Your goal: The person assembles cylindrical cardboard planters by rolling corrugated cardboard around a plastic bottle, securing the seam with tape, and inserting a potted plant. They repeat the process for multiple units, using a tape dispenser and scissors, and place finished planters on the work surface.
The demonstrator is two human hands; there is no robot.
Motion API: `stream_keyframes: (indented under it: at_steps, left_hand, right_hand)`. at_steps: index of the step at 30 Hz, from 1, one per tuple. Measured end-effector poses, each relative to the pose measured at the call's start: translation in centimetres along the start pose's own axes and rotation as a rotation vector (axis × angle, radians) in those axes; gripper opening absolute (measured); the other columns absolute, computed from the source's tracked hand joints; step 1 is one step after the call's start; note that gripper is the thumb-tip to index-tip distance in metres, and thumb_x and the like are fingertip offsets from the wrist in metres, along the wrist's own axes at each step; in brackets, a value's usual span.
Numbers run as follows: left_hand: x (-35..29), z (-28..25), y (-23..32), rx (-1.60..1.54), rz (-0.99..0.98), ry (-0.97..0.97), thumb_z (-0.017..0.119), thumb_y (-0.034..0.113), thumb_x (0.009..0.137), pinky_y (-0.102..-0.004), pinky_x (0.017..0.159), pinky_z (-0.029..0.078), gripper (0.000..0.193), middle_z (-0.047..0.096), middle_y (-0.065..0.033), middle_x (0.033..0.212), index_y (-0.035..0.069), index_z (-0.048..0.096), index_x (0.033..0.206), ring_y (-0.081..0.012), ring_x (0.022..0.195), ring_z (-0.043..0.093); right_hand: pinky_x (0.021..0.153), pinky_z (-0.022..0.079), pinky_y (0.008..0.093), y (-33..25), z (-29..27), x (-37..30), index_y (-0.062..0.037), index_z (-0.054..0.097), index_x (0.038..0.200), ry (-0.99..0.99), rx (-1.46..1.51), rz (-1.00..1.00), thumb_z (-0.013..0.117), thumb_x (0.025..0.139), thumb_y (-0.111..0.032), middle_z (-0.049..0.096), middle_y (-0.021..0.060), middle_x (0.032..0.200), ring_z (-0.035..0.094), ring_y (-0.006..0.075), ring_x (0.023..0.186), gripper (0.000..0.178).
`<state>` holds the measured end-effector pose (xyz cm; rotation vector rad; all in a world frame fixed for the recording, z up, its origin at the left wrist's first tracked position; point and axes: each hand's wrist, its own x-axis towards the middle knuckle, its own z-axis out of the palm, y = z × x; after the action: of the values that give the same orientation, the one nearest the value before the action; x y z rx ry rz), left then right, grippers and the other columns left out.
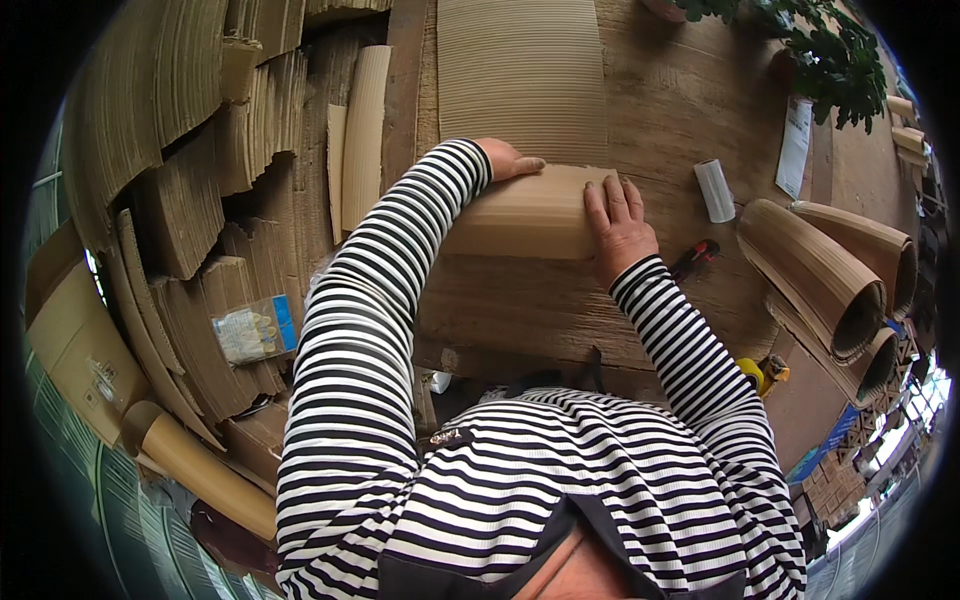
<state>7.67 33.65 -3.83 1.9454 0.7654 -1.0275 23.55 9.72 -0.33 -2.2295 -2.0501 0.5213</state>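
A sheet of ribbed corrugated cardboard [522, 70] lies lengthwise on the wooden table. Its near end is curled over into a broad roll [530, 212] with the smooth side showing. My left hand [512, 160] grips the far left edge of this roll, thumb along the top, the other fingers mostly hidden. At the right end, my right hand [620, 222] holds the roll with its fingers laid over the top; the thumb is out of sight. A red and black hand tool [694, 260] lies just right of my right wrist, its working end unclear.
Stacks of cut cardboard [190, 190] rise along the left. Several rolled cardboard tubes [815, 275] lie at the right, near a small whitish roll [714, 191] and a paper strip [795, 147]. A leafy plant [835, 60] overhangs the far right. A plastic packet [252, 330] rests on the left stacks.
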Motion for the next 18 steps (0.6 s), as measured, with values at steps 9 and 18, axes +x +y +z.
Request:
stream_keyframes:
  at_steps: [9,18]
  left_hand:
    - [2.3,-1.2,-1.2,-0.118,-0.136,-0.046,0.033,0.073,0.097,-0.0409,0.114,0.037,0.080,0.060,-0.0180,0.140,0.011,0.062,0.137,-0.0351,0.131,0.054]
    - [7.4,-1.2,-4.1,0.151,-0.024,-0.087,0.035,0.070,0.098,-0.0430,0.110,0.041,0.073,0.062,-0.0192,0.136,0.015,0.062,0.138,-0.0363,0.127,0.055]
  right_hand:
    - [0.109,0.047,0.0491,0.8,-3.1,4.0,-0.0133,0.027,0.154,-0.278,0.089,0.067,0.093,0.057,-0.027,0.032,0.0202,0.154,0.031,0.0411,0.145,0.118]
    - [0.111,0.045,0.0482,1.4,-6.0,8.4,-0.0094,0.032,0.153,-0.520,0.066,0.066,0.093,0.058,-0.036,0.041,0.0203,0.150,0.039,0.0401,0.140,0.116]
